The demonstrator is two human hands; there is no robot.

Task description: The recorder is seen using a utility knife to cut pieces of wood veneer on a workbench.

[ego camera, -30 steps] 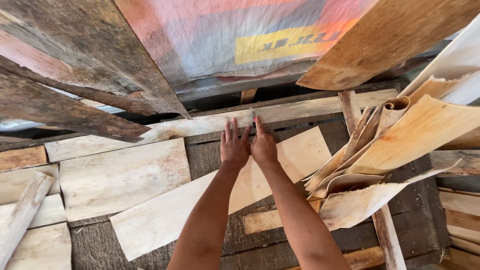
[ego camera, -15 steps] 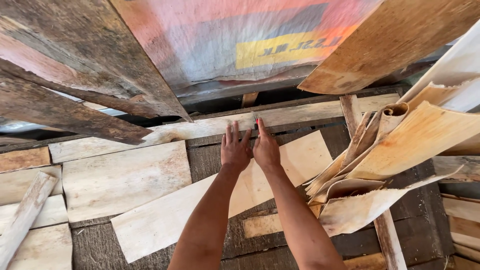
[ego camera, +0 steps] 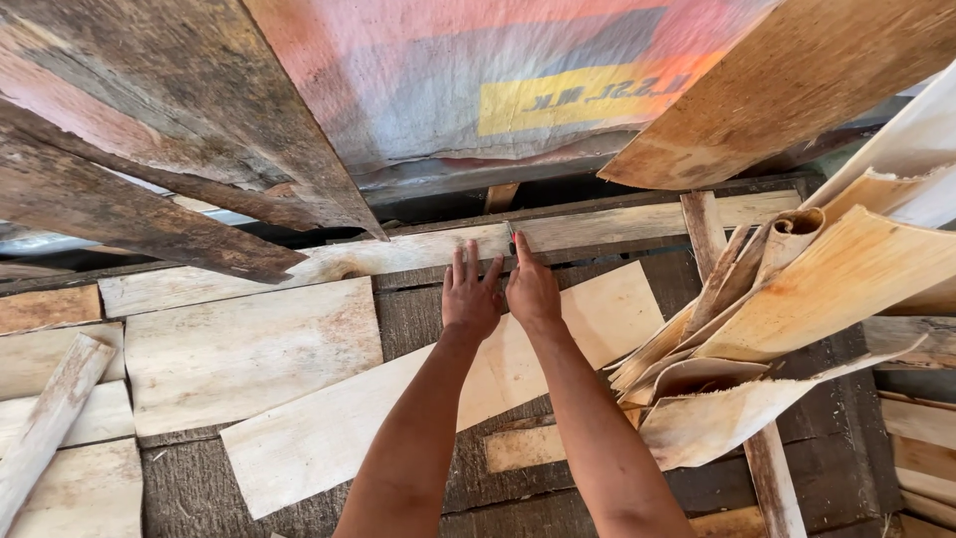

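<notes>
My left hand (ego camera: 470,297) and my right hand (ego camera: 532,289) lie side by side, palms down, fingers stretched forward. Both press on a long pale sheet of wood veneer (ego camera: 349,423) that runs diagonally from lower left to upper right over dark planks. The fingertips reach the sheet's far edge, close to a pale strip of veneer (ego camera: 398,251) lying across the back. Neither hand grips anything.
A heap of curled veneer sheets (ego camera: 797,289) sits at the right. A flat veneer piece (ego camera: 244,349) and smaller ones (ego camera: 60,418) lie at the left. Dark rough boards (ego camera: 149,209) lean overhead at upper left, next to a pink woven tarp (ego camera: 478,70).
Both hands have slid slightly forward on the veneer sheet, toward its far edge. The view has shifted a little.
</notes>
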